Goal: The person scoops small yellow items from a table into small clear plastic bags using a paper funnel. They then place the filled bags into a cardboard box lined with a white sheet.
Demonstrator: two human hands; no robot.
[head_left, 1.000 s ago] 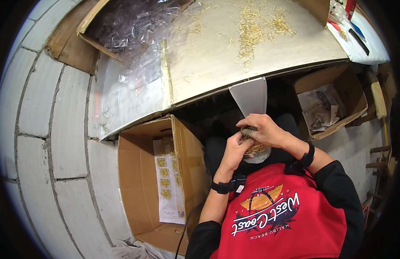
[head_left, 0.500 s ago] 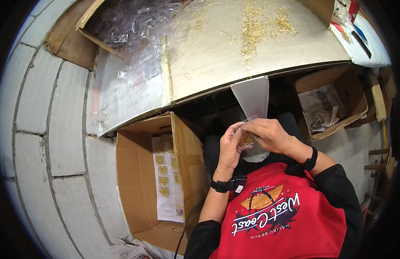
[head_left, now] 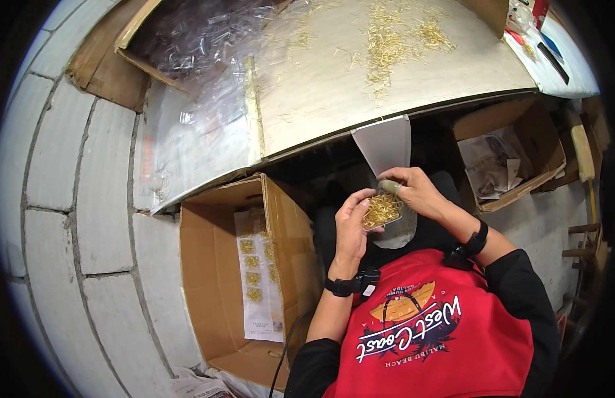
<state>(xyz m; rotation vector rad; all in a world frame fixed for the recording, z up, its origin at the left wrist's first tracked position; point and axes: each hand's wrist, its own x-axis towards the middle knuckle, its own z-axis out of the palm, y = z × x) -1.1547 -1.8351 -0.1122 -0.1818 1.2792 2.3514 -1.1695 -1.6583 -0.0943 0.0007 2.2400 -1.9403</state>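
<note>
My left hand (head_left: pixel 352 229) grips a small clear plastic box (head_left: pixel 383 211) by its left side, above my lap. Thin gold-coloured metal pieces, like small pins or hooks, fill it. At the box's top edge my right hand (head_left: pixel 413 190) is closed, thumb and fingers pinching there. A greyish-green cover sits on the right thumb. Just which part of the box lies between those fingers is hidden. Beyond both hands a white chute (head_left: pixel 387 142) slopes down from the table's edge.
Loose gold pieces (head_left: pixel 387 53) lie scattered on the table (head_left: pixel 307 113). A pile of clear plastic boxes (head_left: pixel 208 50) is at the far left. In a cardboard box (head_left: pixel 211 292) at my left, filled packs rest on white paper. Another cardboard box (head_left: pixel 546 159) holds crumpled paper at right.
The box has tilted, so its gold contents now show broadly. The clear flap that stuck up above it no longer shows. My right hand has shifted to the box's top edge.
</note>
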